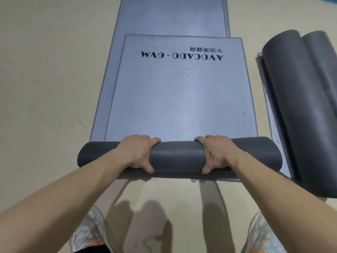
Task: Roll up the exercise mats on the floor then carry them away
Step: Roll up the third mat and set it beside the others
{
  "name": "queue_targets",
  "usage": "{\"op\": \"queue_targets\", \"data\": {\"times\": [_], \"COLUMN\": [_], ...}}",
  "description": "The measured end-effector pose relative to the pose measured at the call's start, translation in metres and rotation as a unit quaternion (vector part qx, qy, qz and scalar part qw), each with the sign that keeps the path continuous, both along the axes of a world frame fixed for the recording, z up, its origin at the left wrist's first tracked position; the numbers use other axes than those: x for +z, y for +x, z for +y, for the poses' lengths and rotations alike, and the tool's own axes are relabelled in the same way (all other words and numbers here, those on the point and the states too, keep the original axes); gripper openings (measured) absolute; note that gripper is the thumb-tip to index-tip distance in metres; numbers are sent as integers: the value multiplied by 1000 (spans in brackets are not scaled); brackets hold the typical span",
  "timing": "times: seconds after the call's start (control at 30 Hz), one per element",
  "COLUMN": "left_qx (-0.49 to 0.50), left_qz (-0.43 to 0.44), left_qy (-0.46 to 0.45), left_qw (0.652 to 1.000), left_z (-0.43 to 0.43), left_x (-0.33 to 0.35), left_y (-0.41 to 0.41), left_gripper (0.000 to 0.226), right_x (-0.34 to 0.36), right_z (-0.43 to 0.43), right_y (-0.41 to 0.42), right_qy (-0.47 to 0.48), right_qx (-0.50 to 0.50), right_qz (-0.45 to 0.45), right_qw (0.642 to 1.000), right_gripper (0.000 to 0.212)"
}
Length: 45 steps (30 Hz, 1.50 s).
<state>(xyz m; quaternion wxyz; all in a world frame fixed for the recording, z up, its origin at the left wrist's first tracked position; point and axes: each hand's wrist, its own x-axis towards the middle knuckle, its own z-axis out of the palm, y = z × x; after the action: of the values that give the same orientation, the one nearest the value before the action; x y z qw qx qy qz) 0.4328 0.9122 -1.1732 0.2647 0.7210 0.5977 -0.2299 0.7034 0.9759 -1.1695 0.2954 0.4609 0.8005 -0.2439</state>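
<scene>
Beige floor (45,70), scuffed. Left hand (137,154) is curled round the dark roll (178,157) at the near end of the grey mat (182,92). Right hand (216,154) grips the same roll. The mat's unrolled part lies flat on another mat (169,15). Far right: two rolled mats (300,106), side by side, touching.

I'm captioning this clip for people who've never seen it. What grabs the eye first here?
The left hand and right hand grip the dark roll of the half-rolled mat at the near centre. Ahead, its flat grey part carries an upside-down AVOCADO GYM print. Dark rolled mats lie along the right edge.
</scene>
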Motion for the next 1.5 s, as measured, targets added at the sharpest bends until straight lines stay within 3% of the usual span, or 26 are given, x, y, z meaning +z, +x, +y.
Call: {"op": "queue_targets", "data": {"times": [0.07,0.13,0.2,0.27,0.33,0.4,0.47,0.53,0.6,0.67,0.73,0.83,0.97,1.23,1.4,1.5], "left_qx": [-13,-10,20,41,49,62,21,-20,2,10,1,-18,-6,-11,25,55], "left_qz": [-5,-13,-34,-37,-14,-5,7,44,29,0,-9,40,45,42,-4,-19], "left_qy": [-33,-71,-121,-126,-42,117,189,184,148,93,86,187,261,86,-43,-67], "left_qw": [999,997,992,990,998,991,982,982,988,996,996,981,964,995,999,996], "left_z": [4,17,30,38,34,16,-10,-19,9,47,63,36,43,5,28,47], "left_x": [4,5,7,10,14,11,1,-15,-19,-12,-12,-32,-40,-4,11,10], "left_y": [1,-2,-3,-2,-4,-7,-8,-8,-12,-18,-21,-12,-6,9,3,3], "left_gripper": [100,102,102,103,108,114,127,143,142,140,142,143,123,108,115,123], "right_x": [-3,-9,-14,-16,-9,-3,3,4,-3,-17,-33,-39,-25,4,-11,-9], "right_z": [-22,-46,-65,-60,-36,-5,19,23,7,-19,-28,4,50,25,-45,-29], "right_y": [8,13,13,15,13,11,8,9,14,21,24,20,13,16,33,32], "right_qy": [23,109,183,192,147,86,27,56,185,277,292,315,234,60,210,205], "right_qx": [-19,-45,-65,-66,-57,-58,-72,-79,-87,-55,-22,-19,11,30,-8,-24], "right_qz": [20,23,23,31,36,38,52,81,110,78,50,51,12,-6,9,25], "right_qw": [999,993,981,979,987,994,996,992,973,956,955,948,972,998,978,978], "right_gripper": [115,122,120,114,116,122,127,127,121,133,148,137,128,128,134,128]}}
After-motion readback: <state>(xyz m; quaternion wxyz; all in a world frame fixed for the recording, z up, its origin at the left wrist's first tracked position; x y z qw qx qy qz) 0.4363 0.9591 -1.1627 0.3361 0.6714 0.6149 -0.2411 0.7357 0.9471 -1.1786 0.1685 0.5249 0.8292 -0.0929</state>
